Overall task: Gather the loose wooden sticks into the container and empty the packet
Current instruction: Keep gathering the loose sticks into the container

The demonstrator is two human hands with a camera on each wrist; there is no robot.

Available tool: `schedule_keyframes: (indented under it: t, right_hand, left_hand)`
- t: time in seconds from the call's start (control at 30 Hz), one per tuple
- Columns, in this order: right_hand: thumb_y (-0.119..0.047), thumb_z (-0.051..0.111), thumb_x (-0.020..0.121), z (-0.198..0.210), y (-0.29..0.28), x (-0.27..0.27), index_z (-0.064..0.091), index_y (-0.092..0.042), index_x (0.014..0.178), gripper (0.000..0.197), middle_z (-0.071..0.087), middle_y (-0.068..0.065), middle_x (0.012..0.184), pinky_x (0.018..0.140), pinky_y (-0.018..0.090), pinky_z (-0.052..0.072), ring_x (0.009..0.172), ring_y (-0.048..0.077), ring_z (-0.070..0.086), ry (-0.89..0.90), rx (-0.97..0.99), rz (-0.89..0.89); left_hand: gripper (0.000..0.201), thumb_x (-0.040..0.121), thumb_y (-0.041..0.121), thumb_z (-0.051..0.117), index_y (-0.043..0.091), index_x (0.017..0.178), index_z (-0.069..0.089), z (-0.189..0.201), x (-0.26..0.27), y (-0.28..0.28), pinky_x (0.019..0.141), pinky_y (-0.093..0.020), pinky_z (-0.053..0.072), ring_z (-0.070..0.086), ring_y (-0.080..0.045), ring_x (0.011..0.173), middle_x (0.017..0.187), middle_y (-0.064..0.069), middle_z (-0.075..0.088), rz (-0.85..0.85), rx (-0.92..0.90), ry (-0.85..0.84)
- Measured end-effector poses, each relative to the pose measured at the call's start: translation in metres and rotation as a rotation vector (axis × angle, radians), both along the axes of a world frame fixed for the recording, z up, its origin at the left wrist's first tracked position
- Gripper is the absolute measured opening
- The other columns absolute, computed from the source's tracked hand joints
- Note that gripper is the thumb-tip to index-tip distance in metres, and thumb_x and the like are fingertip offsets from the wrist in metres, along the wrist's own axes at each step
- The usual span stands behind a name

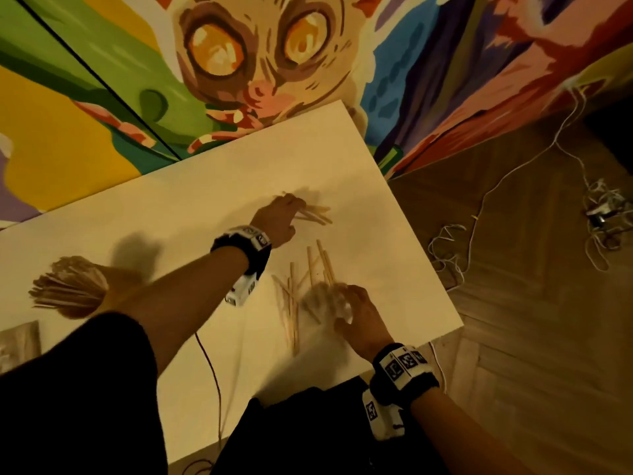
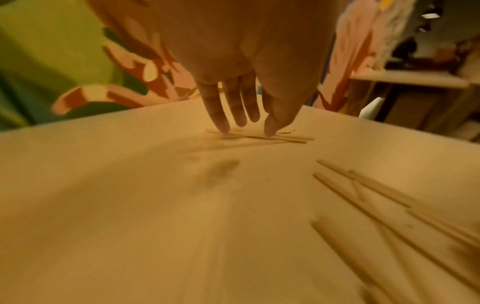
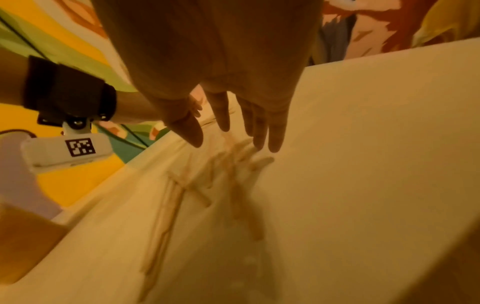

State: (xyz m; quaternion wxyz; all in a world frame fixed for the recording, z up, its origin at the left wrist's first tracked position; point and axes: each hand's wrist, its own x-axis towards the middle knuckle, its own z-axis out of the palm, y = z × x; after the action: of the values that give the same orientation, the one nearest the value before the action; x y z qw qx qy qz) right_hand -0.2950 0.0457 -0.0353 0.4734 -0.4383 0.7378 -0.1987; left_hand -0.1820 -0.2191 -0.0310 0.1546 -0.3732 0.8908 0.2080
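Several loose wooden sticks [image 1: 318, 214] lie far out on the white table [image 1: 171, 217]. My left hand [image 1: 294, 207] reaches over them, and its straight fingertips [image 2: 223, 129] press on those sticks [image 2: 291, 139]. A second scatter of sticks [image 1: 293, 303] lies nearer. Above it my right hand [image 1: 325, 298] hovers with fingers spread and straight [image 3: 275, 139], blurred by motion, their tips at the sticks [image 3: 176, 197]. At the left a container [image 1: 82, 311] holds a thick bundle of sticks. A packet [image 1: 19, 344] lies at the left edge.
The table's right edge [image 1: 428, 255] drops to a wooden floor with tangled white cables [image 1: 479, 207]. A painted wall [image 1: 239, 63] stands behind the table. A thin wire [image 1: 209, 365] crosses the table's front part under my left arm.
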Motion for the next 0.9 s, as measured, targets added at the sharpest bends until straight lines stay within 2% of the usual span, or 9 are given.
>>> schedule_keyframes:
  t: [0.07,0.13,0.3,0.37,0.5,0.6,0.67,0.8,0.9]
  right_hand:
    - [-0.002,0.063,0.079,-0.003,0.016,-0.017,0.047,-0.013,0.139,0.062,0.044,0.007,0.132,0.096,0.034,0.049,0.111,0.024,0.057,0.021,-0.011,-0.077]
    - [0.001,0.062,0.080,-0.009,0.034,-0.033,0.051,-0.012,0.134,0.056,0.048,0.005,0.120,0.091,0.031,0.049,0.102,0.021,0.057,0.049,0.021,-0.138]
    - [0.002,0.061,0.080,-0.019,0.054,-0.047,0.062,-0.008,0.115,0.036,0.051,0.000,0.100,0.077,0.021,0.038,0.095,0.026,0.059,0.105,0.106,-0.185]
    - [0.000,0.060,0.082,-0.021,0.049,-0.048,0.063,-0.008,0.113,0.032,0.055,0.001,0.099,0.076,0.020,0.038,0.093,0.025,0.060,0.110,0.101,-0.175]
    - [-0.004,0.058,0.087,-0.021,0.024,-0.044,0.065,-0.009,0.116,0.030,0.068,0.007,0.105,0.079,0.018,0.041,0.091,0.018,0.061,0.089,0.083,-0.170]
    - [-0.006,0.057,0.088,-0.021,-0.002,-0.038,0.065,-0.007,0.116,0.028,0.070,0.008,0.103,0.074,0.018,0.041,0.086,0.016,0.060,0.056,0.099,-0.131]
    - [-0.007,0.057,0.088,-0.022,-0.022,-0.034,0.066,-0.007,0.113,0.026,0.071,0.010,0.100,0.072,0.023,0.045,0.084,0.020,0.062,0.053,0.109,-0.111]
    - [-0.011,0.057,0.087,-0.029,-0.054,-0.019,0.068,-0.007,0.106,0.022,0.072,0.014,0.100,0.083,0.042,0.056,0.090,0.030,0.068,0.048,0.134,-0.054]
    - [-0.005,0.057,0.087,-0.028,-0.063,-0.003,0.069,-0.002,0.102,0.020,0.073,0.018,0.092,0.081,0.043,0.058,0.082,0.031,0.071,-0.060,0.153,-0.064]
  left_hand:
    - [0.070,0.091,0.021,0.060,0.017,0.151,0.023,-0.006,-0.021,-0.019,0.106,-0.043,0.033,0.025,-0.031,0.141,0.158,-0.011,0.018,-0.158,-0.077,-0.113]
    - [0.066,0.093,0.028,0.058,0.015,0.149,0.025,-0.013,-0.036,-0.027,0.104,-0.043,0.032,0.028,-0.032,0.138,0.155,-0.013,0.021,-0.267,-0.152,-0.195]
    - [0.040,0.100,0.011,0.040,0.005,0.140,0.036,-0.019,-0.021,-0.040,0.095,-0.044,0.037,0.040,-0.035,0.127,0.144,-0.018,0.037,-0.392,-0.276,-0.245]
    - [0.037,0.099,0.008,0.041,0.002,0.136,0.042,-0.017,0.004,-0.045,0.095,-0.045,0.039,0.045,-0.037,0.123,0.138,-0.019,0.043,-0.306,-0.218,-0.220]
    - [0.026,0.098,0.012,0.045,-0.001,0.119,0.054,-0.005,0.058,-0.036,0.087,-0.044,0.041,0.054,-0.040,0.107,0.119,-0.023,0.054,0.039,-0.064,-0.143]
    - [0.018,0.093,0.016,0.055,0.000,0.102,0.059,-0.008,0.103,-0.003,0.079,-0.044,0.044,0.057,-0.040,0.097,0.105,-0.023,0.060,0.259,0.005,-0.081]
    - [0.013,0.088,0.017,0.063,0.004,0.092,0.061,-0.014,0.127,0.034,0.075,-0.041,0.045,0.059,-0.038,0.092,0.096,-0.021,0.063,0.421,0.059,-0.023]
    - [0.016,0.085,0.018,0.065,0.007,0.095,0.059,-0.019,0.133,0.110,0.072,-0.034,0.040,0.057,-0.032,0.089,0.095,-0.014,0.062,0.695,0.134,0.052]
    - [0.012,0.088,0.019,0.060,0.008,0.093,0.057,-0.021,0.108,0.146,0.071,-0.036,0.045,0.059,-0.033,0.086,0.092,-0.012,0.062,0.784,0.171,0.168]
